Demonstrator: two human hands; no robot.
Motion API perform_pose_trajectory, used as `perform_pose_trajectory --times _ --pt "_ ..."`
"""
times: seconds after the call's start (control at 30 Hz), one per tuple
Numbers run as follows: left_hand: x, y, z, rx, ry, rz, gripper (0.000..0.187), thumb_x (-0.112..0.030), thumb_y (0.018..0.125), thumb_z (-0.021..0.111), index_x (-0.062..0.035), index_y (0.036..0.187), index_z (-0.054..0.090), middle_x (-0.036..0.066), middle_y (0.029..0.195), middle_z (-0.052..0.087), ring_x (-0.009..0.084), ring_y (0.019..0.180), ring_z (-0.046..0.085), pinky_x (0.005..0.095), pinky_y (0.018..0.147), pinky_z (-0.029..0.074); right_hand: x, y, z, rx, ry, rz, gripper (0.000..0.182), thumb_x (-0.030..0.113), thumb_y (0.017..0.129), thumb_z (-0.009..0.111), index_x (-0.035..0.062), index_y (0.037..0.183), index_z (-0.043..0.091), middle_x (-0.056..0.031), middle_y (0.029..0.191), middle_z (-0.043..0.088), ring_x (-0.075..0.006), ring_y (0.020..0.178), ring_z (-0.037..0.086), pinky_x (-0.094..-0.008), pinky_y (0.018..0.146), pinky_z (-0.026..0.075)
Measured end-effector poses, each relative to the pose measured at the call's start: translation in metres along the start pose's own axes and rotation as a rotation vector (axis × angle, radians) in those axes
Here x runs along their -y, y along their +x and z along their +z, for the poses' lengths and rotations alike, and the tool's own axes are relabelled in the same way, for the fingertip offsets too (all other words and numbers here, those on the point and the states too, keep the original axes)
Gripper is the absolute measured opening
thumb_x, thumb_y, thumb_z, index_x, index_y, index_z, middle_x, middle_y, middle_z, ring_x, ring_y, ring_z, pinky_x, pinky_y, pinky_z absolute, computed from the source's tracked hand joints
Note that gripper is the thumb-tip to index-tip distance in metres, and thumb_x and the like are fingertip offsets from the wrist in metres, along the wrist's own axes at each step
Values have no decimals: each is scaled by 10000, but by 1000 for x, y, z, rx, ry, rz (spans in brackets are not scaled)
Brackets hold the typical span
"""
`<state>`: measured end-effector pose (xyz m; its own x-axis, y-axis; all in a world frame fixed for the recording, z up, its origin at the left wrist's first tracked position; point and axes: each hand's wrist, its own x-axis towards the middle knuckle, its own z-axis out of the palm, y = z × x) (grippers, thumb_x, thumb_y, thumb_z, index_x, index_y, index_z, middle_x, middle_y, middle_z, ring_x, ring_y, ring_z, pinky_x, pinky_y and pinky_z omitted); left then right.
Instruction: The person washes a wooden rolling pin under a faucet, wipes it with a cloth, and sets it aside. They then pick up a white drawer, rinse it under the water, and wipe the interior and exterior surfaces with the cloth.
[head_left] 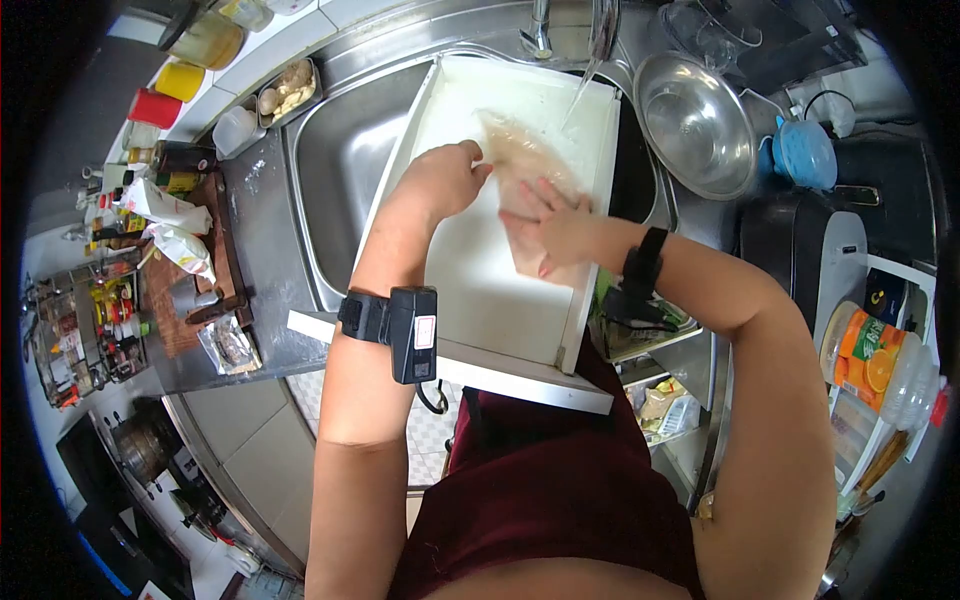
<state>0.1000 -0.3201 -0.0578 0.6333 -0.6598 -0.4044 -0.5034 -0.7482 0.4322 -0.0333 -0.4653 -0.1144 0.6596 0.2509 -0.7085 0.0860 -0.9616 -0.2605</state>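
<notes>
A white drawer (480, 290) lies across the sink, its long front edge near my body. Inside it, a thin, wet, beige cloth (525, 155) is spread on the bottom. My right hand (550, 220) presses on the cloth with its fingers spread. At the cloth's left edge is my left hand (455, 178), its fingers curled together; whether anything is between them I cannot make out. Water runs from the faucet (603, 35) into the drawer's far right part.
A steel bowl (695, 125) stands right of the sink (350, 140). On the left counter are a tray of garlic and ginger (292, 95) and a wooden board (165, 290) with packets. A blue container (805, 155) sits at the right.
</notes>
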Motion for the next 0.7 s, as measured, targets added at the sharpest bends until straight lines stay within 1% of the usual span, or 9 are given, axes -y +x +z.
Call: perform_pose_trajectory --times 0.1,0.2,0.27,0.3,0.4,0.5,0.53,0.63,0.7 --pt "0 -1 1 -14 -2 7 342 -301 889 539 -39 1102 590 168 964 656 323 907 624 380 798 482 -27 29 -17 -29 44 133 1058 445 644 758 305 1450 87 -191 1507 -36 -429 1372 -13 -678 973 235" --pt "-2 -1 0 -8 -8 6 332 -287 888 541 -35 1099 590 166 946 658 323 904 623 375 798 481 -53 60 -34 -132 3 94 1075 450 637 758 248 1456 93 -237 1490 45 -482 1340 104 -589 1020 261" --pt "-1 -1 0 0 1 7 328 -283 889 537 -36 1098 590 164 939 658 324 898 624 376 797 480 -81 102 -16 -442 -49 -48 948 430 631 759 196 1403 260 -236 1430 226 -453 1298 239 -516 1014 309" --pt "-2 -2 -1 4 7 7 325 -282 890 536 -37 1098 591 163 936 659 324 894 624 377 797 480 -82 107 -20 -596 -75 -121 891 420 629 759 170 1377 344 -235 1400 316 -439 1276 307 -479 1011 334" --pt "-5 -3 -3 4 23 2 322 -284 893 528 -41 1094 593 157 933 659 322 886 624 382 795 480 -74 126 -32 -556 99 -100 590 331 647 749 112 1157 549 -208 1151 556 -364 1103 508 -415 875 449" --pt "-3 -2 -2 3 29 6 322 -284 894 522 -42 1094 594 157 926 662 321 888 624 383 796 481 -53 128 -38 -714 145 -1 255 209 737 646 57 938 609 -170 911 628 -346 865 600 -411 764 478" --pt "-2 -3 -2 3 30 8 322 -282 894 521 -41 1094 594 157 924 662 322 888 624 383 795 481 -46 130 -46 -705 203 81 167 93 784 532 44 923 611 -166 897 628 -342 846 608 -416 735 490" --pt "-2 -4 -2 -25 31 25 316 -264 887 531 -29 1087 597 160 906 665 325 882 626 388 797 482 -34 135 -77 -707 134 224 169 64 789 499 54 908 617 -159 899 628 -322 879 612 -408 750 494" --pt "-4 -5 -4 -40 13 26 312 -258 882 540 -25 1080 601 160 900 665 325 880 626 390 802 480 -28 139 -93 -966 125 149 145 64 768 535 61 883 622 -156 893 626 -302 936 609 -387 794 496"
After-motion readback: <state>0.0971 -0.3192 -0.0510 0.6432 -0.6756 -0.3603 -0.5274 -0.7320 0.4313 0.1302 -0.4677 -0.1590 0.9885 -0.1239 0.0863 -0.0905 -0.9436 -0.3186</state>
